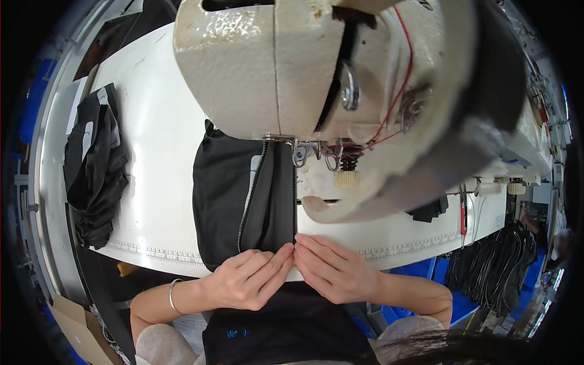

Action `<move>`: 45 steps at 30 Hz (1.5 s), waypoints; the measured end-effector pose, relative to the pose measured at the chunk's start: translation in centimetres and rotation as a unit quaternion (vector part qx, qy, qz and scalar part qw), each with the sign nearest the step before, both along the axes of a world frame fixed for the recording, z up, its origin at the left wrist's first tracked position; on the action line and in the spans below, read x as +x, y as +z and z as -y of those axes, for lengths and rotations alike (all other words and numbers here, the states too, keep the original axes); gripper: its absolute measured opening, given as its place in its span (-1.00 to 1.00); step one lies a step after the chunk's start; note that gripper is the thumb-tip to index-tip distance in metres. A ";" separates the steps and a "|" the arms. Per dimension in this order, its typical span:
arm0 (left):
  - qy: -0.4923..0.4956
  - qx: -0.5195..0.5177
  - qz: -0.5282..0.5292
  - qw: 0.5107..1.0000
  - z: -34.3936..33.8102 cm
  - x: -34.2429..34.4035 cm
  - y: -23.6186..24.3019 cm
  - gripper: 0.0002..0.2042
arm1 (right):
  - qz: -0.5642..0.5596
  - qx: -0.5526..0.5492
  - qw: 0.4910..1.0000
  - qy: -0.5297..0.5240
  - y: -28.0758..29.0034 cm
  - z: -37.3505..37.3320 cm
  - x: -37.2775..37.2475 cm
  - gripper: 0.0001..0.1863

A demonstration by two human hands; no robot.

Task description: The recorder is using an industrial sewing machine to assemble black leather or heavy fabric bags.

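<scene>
A black fabric piece (225,194) with a zipper (250,201) and a small pale label lies on the white table (152,152), its upper end under the presser foot area of a cream sewing machine (231,79). My left hand (249,280) pinches the fabric's lower right edge, fingertips meeting those of my right hand (334,274), which is also pinched on that edge. Red thread runs down the machine's front.
A pile of black pieces (94,170) lies at the left. Small black scraps (429,212) and red-handled snips (463,216) are at the right. Blue bins (526,283) hold black cords or strips below. A cardboard box (79,325) stands lower left.
</scene>
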State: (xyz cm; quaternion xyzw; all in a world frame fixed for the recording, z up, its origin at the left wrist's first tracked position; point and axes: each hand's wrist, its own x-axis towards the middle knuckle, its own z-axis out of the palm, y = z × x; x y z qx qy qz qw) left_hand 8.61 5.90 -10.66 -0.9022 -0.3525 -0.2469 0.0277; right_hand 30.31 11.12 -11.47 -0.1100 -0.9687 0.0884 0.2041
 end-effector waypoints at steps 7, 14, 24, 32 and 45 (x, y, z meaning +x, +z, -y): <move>-0.007 -0.038 0.052 0.998 -0.7 -0.2 -0.2 -0.71 | 0.022 0.022 0.999 0.020 0.5 -0.5 0.4 -0.57; -0.003 -0.082 0.108 0.991 -4.5 -1.7 -0.1 -0.72 | -0.060 -0.082 0.995 -0.007 -0.6 -4.2 -1.5 -0.58; 0.024 -0.086 0.101 0.991 -9.4 -3.4 0.3 -0.65 | 0.004 -0.299 0.951 -0.079 -0.5 -8.5 -2.1 -0.78; 0.177 -0.368 0.257 0.876 -8.3 -4.9 -1.2 -0.72 | -0.128 -0.066 0.989 -0.036 -4.1 -9.1 -3.2 -0.94; 0.076 -0.067 0.088 0.991 -8.2 -3.2 -2.0 -0.68 | -0.109 0.101 0.986 -0.074 -6.1 -8.8 -2.7 -0.71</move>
